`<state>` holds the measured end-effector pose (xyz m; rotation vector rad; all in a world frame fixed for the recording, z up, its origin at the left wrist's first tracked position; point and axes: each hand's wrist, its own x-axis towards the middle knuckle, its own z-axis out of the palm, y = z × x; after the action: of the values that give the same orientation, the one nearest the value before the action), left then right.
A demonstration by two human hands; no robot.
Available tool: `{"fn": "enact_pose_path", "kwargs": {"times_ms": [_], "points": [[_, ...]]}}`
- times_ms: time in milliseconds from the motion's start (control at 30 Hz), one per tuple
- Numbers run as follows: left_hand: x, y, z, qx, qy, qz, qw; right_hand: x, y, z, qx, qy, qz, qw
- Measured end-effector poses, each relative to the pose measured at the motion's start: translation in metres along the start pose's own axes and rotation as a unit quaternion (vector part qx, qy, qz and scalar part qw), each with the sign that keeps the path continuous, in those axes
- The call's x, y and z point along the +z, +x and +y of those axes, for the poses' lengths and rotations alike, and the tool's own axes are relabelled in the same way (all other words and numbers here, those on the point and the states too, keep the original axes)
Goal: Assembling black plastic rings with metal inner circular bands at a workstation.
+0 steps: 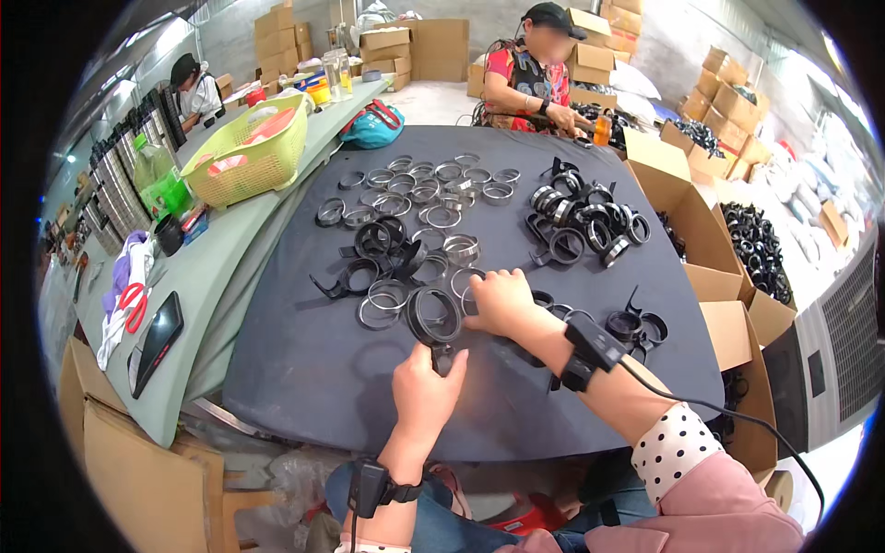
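Note:
My left hand (426,392) grips a black plastic ring with a short handle (433,316), held up over the near middle of the dark table. Just right of it, my right hand (505,304) has its fingers curled at the edge of a thin silver metal ring (458,282); its fingertips are partly hidden. Beyond both hands lie many loose silver metal rings (425,190). A small heap of black handled rings (373,240) sits among them on the left. Further right is a larger pile of black rings (564,244), some with silver bands.
More black rings (623,324) lie by my right forearm. Cardboard boxes (693,224) of black rings line the right side. At left, a green table (221,267) holds a yellow-green basket (249,152), red scissors (135,307) and a phone (159,343). A person (535,74) works opposite.

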<state>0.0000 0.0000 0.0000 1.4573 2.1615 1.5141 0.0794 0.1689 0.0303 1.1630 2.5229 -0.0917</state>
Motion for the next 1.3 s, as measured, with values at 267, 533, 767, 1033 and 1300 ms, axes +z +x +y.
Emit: {"fn": "enact_pose_path", "kwargs": {"times_ms": [267, 533, 767, 1033, 1300], "points": [[-0.011, -0.01, 0.013, -0.006, -0.132, -0.171, 0.976, 0.042, -0.166, 0.071, -0.292, 0.168, 0.1, 0.936], [0.044, -0.043, 0.031, 0.072, -0.058, -0.431, 0.898, 0.125, -0.237, 0.119, -0.181, 0.113, 0.099, 0.972], [0.068, -0.056, 0.039, 0.167, -0.062, -0.347, 0.921, 0.17, -0.241, 0.092, 0.038, 0.209, 0.303, 0.929], [0.058, -0.047, 0.032, 0.122, -0.026, -0.402, 0.907, 0.139, -0.244, 0.097, -0.049, 0.1, 0.421, 0.9], [0.061, -0.042, 0.025, 0.119, -0.06, -0.435, 0.89, 0.138, -0.224, 0.098, -0.114, 0.247, 0.355, 0.894]]}}
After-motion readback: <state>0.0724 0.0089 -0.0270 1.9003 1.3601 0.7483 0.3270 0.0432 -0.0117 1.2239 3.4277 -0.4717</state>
